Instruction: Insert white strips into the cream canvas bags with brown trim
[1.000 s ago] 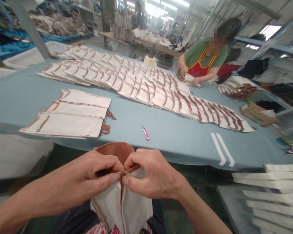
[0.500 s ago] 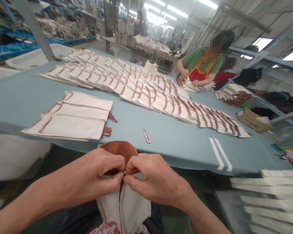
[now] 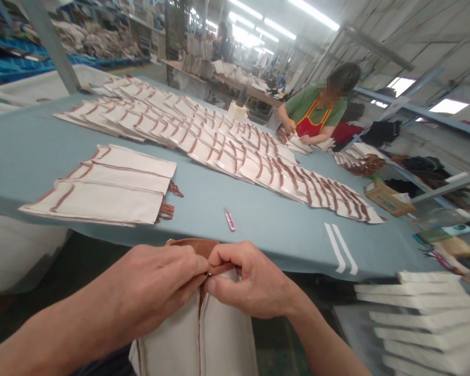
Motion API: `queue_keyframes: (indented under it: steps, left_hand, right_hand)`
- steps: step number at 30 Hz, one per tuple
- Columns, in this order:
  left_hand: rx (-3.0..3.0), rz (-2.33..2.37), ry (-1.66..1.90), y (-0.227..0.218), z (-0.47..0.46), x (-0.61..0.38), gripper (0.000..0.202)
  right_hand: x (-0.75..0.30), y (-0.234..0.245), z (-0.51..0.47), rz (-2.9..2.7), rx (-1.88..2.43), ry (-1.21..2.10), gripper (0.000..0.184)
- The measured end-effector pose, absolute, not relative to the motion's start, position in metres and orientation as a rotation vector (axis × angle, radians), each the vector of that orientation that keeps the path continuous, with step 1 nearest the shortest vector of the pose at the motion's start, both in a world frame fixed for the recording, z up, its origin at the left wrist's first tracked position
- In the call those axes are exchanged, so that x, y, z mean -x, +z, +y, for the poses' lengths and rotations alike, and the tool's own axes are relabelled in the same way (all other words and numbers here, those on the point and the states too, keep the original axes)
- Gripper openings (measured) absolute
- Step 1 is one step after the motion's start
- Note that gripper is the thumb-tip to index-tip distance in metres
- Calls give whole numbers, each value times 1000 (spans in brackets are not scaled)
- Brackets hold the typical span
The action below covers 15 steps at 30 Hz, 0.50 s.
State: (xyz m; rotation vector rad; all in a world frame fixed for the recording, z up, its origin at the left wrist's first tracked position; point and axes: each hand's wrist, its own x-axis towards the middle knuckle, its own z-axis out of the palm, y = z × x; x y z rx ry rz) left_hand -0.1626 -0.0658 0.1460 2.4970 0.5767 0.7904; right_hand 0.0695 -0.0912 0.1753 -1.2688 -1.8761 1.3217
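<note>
A cream fabric bag (image 3: 223, 331) with brown edging hangs upright in front of me, its brown inside showing at the top. My left hand (image 3: 164, 284) is closed on the rim to the left of the middle seam. Closed on the brown-trimmed rim just right of that seam is my right hand (image 3: 246, 282). The fingertips of both hands nearly meet at the seam, and they hide part of the edge. Pink thread snips (image 3: 230, 219) lie on the table beyond my hands.
The blue table (image 3: 203, 203) bears a stack of cream pieces (image 3: 105, 203) on the left and long overlapping rows of pieces (image 3: 235, 156) behind. Two white strips (image 3: 340, 248) lie at the right. A co-worker (image 3: 317, 112) handles pieces across the table. More cream pieces (image 3: 426, 324) are stacked low right.
The bag's rim has narrowed, and more of its front now shows below my hands. My left hand has turned knuckles-up, with its fingers pressed closer to the seam. The view has shifted slightly.
</note>
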Motion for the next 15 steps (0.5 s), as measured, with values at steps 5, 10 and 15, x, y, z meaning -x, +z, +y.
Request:
queue_keyframes:
  steps: [5, 10, 15]
  left_hand:
    - [-2639, 473, 781, 137, -70, 167, 30]
    - [-2653, 441, 765, 146, -68, 162, 27]
    - [-2534, 412, 728, 150, -61, 156, 20]
  right_hand:
    - [-75, 166, -93, -1655, 1178, 1663, 18]
    - [-78, 156, -94, -1593, 1121, 1714, 25]
    - [-83, 156, -93, -1568, 1027, 1706, 24]
